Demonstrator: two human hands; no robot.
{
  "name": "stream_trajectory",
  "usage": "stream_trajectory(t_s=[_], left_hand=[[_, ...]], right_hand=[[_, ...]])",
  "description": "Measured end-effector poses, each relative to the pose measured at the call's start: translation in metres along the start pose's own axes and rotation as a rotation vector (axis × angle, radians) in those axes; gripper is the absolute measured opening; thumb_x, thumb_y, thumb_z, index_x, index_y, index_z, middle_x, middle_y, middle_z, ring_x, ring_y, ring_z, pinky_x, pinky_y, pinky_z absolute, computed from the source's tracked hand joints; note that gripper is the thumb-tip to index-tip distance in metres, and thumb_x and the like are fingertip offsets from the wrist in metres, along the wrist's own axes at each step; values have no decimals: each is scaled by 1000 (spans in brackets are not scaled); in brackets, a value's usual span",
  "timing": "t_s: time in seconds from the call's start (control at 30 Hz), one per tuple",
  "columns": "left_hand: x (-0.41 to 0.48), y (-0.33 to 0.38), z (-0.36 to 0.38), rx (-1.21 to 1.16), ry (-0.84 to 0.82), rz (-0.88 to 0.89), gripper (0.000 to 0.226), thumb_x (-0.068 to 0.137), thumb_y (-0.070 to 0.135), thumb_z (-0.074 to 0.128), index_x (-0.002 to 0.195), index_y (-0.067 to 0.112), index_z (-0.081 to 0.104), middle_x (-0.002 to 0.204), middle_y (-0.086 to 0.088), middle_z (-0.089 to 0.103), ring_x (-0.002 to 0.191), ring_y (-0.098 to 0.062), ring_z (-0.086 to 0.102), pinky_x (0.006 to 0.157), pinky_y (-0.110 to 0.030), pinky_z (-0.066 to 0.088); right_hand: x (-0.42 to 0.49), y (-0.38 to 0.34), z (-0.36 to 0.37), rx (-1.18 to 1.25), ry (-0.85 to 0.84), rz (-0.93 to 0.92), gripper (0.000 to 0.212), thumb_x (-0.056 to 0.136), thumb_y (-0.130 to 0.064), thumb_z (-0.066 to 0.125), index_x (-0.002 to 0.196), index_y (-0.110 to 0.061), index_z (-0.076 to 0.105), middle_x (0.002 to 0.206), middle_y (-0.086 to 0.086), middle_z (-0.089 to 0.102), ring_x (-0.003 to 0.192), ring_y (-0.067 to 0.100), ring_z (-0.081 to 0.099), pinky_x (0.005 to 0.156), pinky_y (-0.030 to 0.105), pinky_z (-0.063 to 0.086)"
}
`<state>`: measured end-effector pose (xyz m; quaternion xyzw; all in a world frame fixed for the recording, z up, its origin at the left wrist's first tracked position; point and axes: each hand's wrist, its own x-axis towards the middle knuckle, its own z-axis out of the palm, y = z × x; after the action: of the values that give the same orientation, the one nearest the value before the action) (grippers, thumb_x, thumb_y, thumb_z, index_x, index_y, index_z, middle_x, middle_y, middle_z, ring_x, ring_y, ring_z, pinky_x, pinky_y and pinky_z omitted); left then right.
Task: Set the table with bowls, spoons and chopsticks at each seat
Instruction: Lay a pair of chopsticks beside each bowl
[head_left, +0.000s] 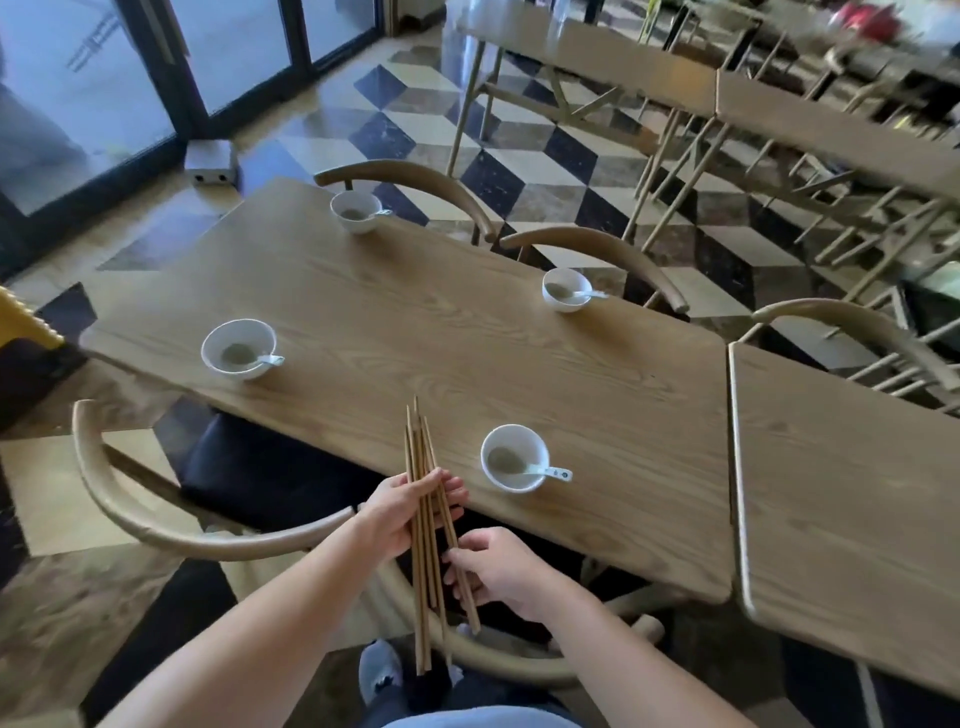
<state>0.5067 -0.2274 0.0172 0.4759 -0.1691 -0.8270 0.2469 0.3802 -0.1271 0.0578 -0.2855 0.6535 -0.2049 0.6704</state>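
Slim, straight brown wooden chopsticks (417, 447) are crossing the near edge of the wood-grained table (415, 322), bundled. The left hand (405, 514) is curling around their middle; the right hand (501, 571) is pinching one stick lower down. Four round, glossy white bowls (514, 457), each holding a white spoon (553, 472), are sitting on the table.

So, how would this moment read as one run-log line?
left hand: holds chopsticks | right hand: pinches chopsticks lower down | table: four bowls, spoon in each | chopsticks laid: none yet
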Motion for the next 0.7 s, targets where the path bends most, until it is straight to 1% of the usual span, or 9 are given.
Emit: stream_trajectory(t_s=[0.07, 0.13, 0.23, 0.3, 0.37, 0.43, 0.5, 0.6, 0.7], left_hand=[[1, 4, 6, 7, -37, -5, 18, 98, 11, 56, 103, -5, 62, 95, -20, 73, 82, -29, 75, 78, -43, 62], [4, 10, 16, 29, -79, -24, 18, 99, 11, 55, 102, -5, 62, 96, -21, 74, 84, -29, 75, 78, -43, 62], [7, 18, 35, 68, -156, -52, 25, 100, 14, 54, 111, -7, 61, 108, -23, 72, 91, -31, 74, 80, -46, 61], [10, 24, 50, 118, -180, -68, 29, 100, 15, 54, 116, -8, 61, 113, -26, 70, 94, -33, 73, 81, -47, 61], [14, 29, 62, 152, -178, -60, 29, 100, 15, 53, 116, -8, 61, 116, -27, 69, 95, -34, 73, 82, -47, 60], [20, 34, 70, 147, -148, -38, 29, 100, 14, 53, 116, -9, 60, 119, -26, 68, 98, -34, 73, 84, -47, 60], [26, 36, 74, 127, -98, -20, 32, 101, 14, 52, 120, -11, 58, 117, -27, 69, 95, -33, 74, 79, -45, 61], [33, 31, 76, 114, -38, -11, 33, 101, 12, 51, 122, -13, 55, 114, -27, 69, 94, -32, 74, 76, -43, 62], [38, 21, 75, 122, 8, -17, 31, 101, 13, 51, 119, -12, 57, 116, -27, 69, 98, -33, 72, 78, -43, 61]], right_hand=[[-4, -1, -9, 51, -6, -23, 12, 96, -12, 57, 97, -7, 68, 83, 7, 67, 67, 18, 64, 67, 33, 57], [-7, -4, -18, 81, -4, -32, 13, 95, -8, 59, 100, -3, 69, 88, 12, 68, 75, 23, 66, 74, 36, 59], [-11, -11, -35, 149, -3, -34, 17, 94, -4, 60, 107, 4, 67, 90, 13, 69, 79, 26, 68, 80, 39, 60], [-17, -16, -53, 212, 13, -58, 18, 93, -2, 60, 108, 6, 65, 87, 13, 70, 77, 24, 69, 78, 38, 60], [-24, -19, -77, 315, 61, -102, 13, 93, 2, 60, 104, 6, 64, 83, 13, 69, 73, 24, 69, 77, 38, 60], [-30, -14, -110, 452, 134, -146, 8, 92, 2, 60, 97, 5, 65, 81, 14, 68, 70, 23, 68, 77, 39, 59], [-31, -2, -143, 540, 244, -158, 6, 92, 1, 60, 93, 3, 66, 77, 13, 69, 65, 21, 67, 70, 36, 59], [-20, 29, -178, 610, 391, -77, 6, 92, 4, 58, 94, 4, 64, 74, 13, 69, 59, 20, 67, 62, 32, 58], [5, 64, -184, 624, 418, 75, 6, 92, 7, 58, 96, 3, 58, 76, 17, 67, 58, 23, 66, 62, 36, 58]])
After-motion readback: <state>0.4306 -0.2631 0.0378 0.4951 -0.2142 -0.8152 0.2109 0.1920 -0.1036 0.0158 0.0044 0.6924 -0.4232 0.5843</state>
